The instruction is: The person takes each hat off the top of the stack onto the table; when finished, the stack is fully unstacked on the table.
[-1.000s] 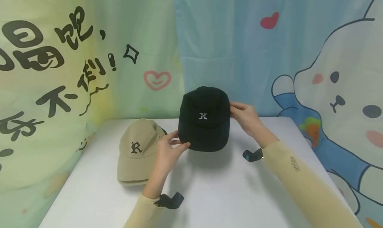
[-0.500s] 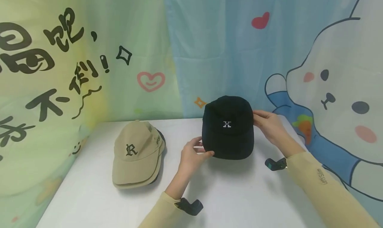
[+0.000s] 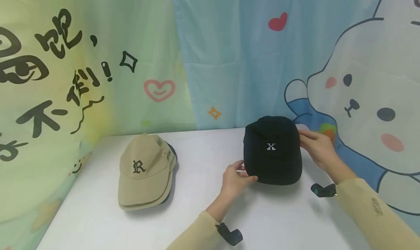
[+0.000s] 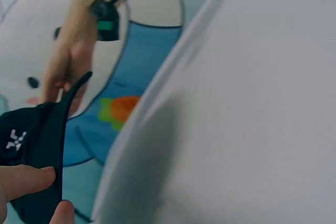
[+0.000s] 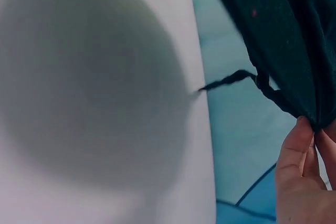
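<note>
Left hand: fingers pinching the black cap at its brim, thumb in front
Right hand: fingers pinching the opposite side, higher up
Black cap: held above the desk, toward its far right corner
Beige cap: topping a stack near the far left corner
Printed cloth: hanging beyond the far edge
</note>
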`<state>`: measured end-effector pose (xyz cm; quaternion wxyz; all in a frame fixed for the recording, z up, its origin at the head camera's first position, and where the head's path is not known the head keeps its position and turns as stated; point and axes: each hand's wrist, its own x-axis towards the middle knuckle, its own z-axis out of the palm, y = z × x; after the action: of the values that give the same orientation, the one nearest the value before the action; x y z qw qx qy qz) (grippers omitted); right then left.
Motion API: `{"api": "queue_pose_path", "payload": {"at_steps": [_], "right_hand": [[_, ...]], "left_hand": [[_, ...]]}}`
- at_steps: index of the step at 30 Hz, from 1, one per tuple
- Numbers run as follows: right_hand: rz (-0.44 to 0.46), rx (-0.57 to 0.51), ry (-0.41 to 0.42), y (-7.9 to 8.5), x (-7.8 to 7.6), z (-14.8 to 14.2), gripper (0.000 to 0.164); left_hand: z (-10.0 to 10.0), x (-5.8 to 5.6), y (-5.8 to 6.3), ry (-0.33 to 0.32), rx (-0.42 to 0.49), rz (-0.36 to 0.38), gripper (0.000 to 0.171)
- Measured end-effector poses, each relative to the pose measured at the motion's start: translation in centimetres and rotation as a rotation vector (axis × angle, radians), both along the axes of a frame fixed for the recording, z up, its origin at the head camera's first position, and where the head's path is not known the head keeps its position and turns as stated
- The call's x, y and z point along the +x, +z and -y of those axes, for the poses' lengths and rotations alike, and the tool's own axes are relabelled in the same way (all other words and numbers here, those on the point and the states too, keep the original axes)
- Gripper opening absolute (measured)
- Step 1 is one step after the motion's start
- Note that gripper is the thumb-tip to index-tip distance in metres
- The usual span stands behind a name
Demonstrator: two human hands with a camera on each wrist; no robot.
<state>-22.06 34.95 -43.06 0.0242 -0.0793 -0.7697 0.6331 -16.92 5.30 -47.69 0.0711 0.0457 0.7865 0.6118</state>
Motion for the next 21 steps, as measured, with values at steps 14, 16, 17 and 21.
{"api": "queue_pose_path", "payload": {"at_steps": [14, 16, 17, 21], "right_hand": [[0.070, 0.036, -0.115, -2.7, 1.2, -4.2, 0.071], [0.087, 0.088, -0.127, -3.0, 1.2, -4.7, 0.070], [0.096, 0.118, -0.129, -3.2, 1.2, -4.9, 0.070], [0.117, 0.096, -0.137, -3.5, 1.3, -5.8, 0.070]], "left_hand": [[-5.6, 0.8, -2.5, -0.012, 0.032, 0.045, 0.061], [-6.2, 0.8, -2.7, -0.010, 0.031, 0.047, 0.061], [-6.5, 0.8, -2.8, -0.010, 0.033, 0.047, 0.062], [-7.5, 0.8, -2.9, -0.009, 0.033, 0.049, 0.065]]}}
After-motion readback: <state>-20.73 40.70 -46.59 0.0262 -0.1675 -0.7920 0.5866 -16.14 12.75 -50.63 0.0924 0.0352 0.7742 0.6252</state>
